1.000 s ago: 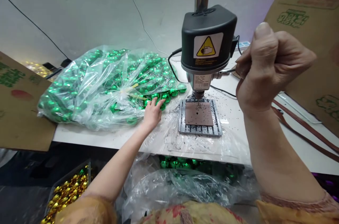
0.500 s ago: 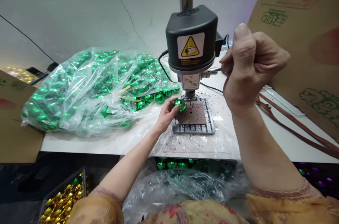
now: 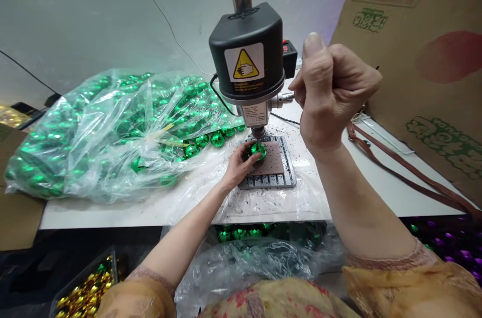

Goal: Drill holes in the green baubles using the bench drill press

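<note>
Between the thumb and fingers of my left hand (image 3: 241, 161) is a shiny green faceted ball (image 3: 258, 151). The ball sits over the square brown pad (image 3: 274, 160) on the slotted metal base (image 3: 289, 175), right under the chuck (image 3: 258, 132) of a small black drill press (image 3: 246, 52). Raised at the right of the machine, my right hand (image 3: 335, 92) is closed in a fist around the feed lever (image 3: 288, 98). Most of the lever is hidden inside the fist. Whether the drill tip touches the ball I cannot tell.
A clear plastic bag (image 3: 94, 132) of green balls covers the table's left side. Cardboard boxes (image 3: 422, 122) stand at right and left. Brown straps (image 3: 406, 170) lie at right. Dark shavings surround the base. Below the edge are more green balls and a bin of gold ones (image 3: 90, 288).
My left hand has brought the green ball from the pad's left edge to under the chuck. My right hand stays closed on the lever. The whole view has shifted.
</note>
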`<action>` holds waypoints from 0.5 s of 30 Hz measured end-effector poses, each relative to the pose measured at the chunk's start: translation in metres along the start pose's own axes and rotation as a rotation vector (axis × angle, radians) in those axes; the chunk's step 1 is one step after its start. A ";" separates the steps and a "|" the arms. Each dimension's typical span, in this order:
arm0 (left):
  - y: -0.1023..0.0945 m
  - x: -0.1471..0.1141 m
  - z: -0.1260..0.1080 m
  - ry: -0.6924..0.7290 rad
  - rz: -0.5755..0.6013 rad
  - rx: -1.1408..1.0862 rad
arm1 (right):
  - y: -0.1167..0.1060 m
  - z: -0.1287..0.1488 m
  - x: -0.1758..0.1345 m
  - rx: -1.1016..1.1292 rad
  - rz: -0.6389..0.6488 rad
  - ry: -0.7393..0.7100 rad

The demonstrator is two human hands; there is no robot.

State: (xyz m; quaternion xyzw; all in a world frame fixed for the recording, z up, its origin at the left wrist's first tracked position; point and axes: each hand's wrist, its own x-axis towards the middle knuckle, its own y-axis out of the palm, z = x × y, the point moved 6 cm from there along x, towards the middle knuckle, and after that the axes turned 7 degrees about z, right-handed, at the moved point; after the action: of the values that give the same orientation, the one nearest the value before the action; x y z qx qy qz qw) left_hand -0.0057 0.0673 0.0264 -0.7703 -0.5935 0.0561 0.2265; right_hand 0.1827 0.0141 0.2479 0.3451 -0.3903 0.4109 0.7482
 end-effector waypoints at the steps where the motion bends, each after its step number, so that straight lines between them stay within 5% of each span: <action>1: 0.000 -0.001 0.000 0.000 -0.001 0.003 | 0.000 0.000 0.000 0.022 0.000 -0.004; 8: 0.010 -0.006 -0.019 0.117 -0.046 0.181 | 0.001 -0.002 0.000 0.144 -0.012 -0.012; 15: 0.023 -0.008 -0.009 0.051 -0.060 0.057 | -0.001 -0.003 -0.002 0.157 0.001 0.001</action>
State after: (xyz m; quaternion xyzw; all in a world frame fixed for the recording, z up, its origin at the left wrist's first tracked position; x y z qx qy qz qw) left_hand 0.0158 0.0532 0.0231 -0.7464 -0.6086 0.0466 0.2652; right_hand 0.1833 0.0151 0.2446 0.4024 -0.3566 0.4409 0.7187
